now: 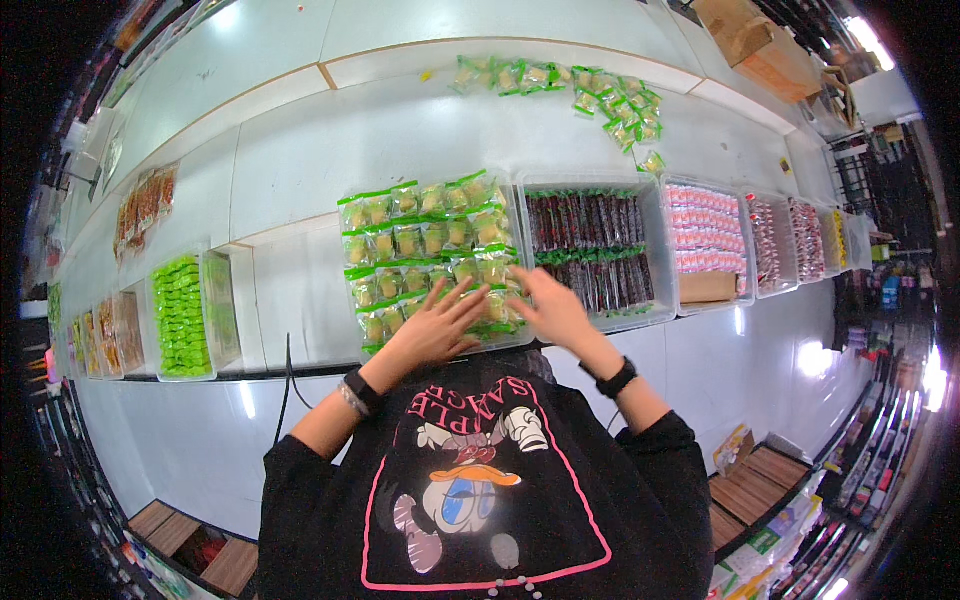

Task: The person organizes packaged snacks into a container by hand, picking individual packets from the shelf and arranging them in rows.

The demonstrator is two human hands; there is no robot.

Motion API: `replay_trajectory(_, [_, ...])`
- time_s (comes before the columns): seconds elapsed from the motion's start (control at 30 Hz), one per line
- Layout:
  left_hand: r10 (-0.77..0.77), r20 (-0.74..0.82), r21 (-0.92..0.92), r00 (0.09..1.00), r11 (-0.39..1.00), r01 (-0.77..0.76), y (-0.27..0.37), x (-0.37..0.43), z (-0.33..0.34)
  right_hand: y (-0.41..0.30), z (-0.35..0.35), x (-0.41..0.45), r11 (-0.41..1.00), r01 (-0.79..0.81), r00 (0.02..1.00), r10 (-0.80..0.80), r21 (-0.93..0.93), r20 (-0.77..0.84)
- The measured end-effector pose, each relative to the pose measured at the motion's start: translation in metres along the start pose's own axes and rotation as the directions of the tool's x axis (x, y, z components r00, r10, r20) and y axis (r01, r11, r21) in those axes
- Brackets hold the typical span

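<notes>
Clear packets [409, 241] with green seams and pale yellow-green pieces inside stand in rows, filling a clear plastic bin [517, 217] in front of me. My left hand [439, 324] lies palm down over the front rows, fingers spread and nothing gripped. At the bin's right side, my right hand [555, 304] has its thumb and fingers apart beside the end packets. Whether its fingertips touch a packet is hard to tell. Both wrists wear dark bands.
Right of the packets stands a bin of dark wrapped sticks [589, 221], then pink-and-white packets [705, 217]. Loose green-edged packets [619, 105] lie farther back on the white counter [300, 150]. Bright green packets [180, 315] fill a bin at left. A black cable [285, 397] hangs at the counter's front edge.
</notes>
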State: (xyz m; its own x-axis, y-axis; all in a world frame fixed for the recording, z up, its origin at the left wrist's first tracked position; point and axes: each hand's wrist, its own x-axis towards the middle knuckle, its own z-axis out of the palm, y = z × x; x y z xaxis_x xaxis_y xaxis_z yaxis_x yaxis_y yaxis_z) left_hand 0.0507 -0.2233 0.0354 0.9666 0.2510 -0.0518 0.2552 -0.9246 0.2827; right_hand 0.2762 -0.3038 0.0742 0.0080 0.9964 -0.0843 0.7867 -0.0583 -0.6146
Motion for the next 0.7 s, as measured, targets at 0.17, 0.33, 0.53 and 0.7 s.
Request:
replay_trajectory(0.17, [-0.201,-0.124,-0.093,0.972,0.977,0.191,-0.022,-0.001,-0.045,0.076,-0.068,0.055,0.992,-0.119,0.972,0.127,0.051,-0.2])
replay_trajectory(0.33, [-0.373,-0.246,-0.271,0.895,0.913,0.306,-0.047,-0.001,-0.067,0.181,-0.129,0.11,0.926,-0.283,0.93,0.202,-0.251,-0.306])
replay_trajectory(0.53, [-0.536,-0.213,-0.354,0.817,0.822,0.447,-0.065,-0.008,-0.073,0.259,-0.154,0.184,0.804,-0.528,0.844,0.46,-0.273,-0.277])
replay_trajectory(0.7, [-0.64,-0.086,-0.365,0.764,0.733,0.574,-0.075,-0.009,-0.073,0.288,-0.149,0.233,0.731,-0.626,0.775,0.547,-0.269,-0.317])
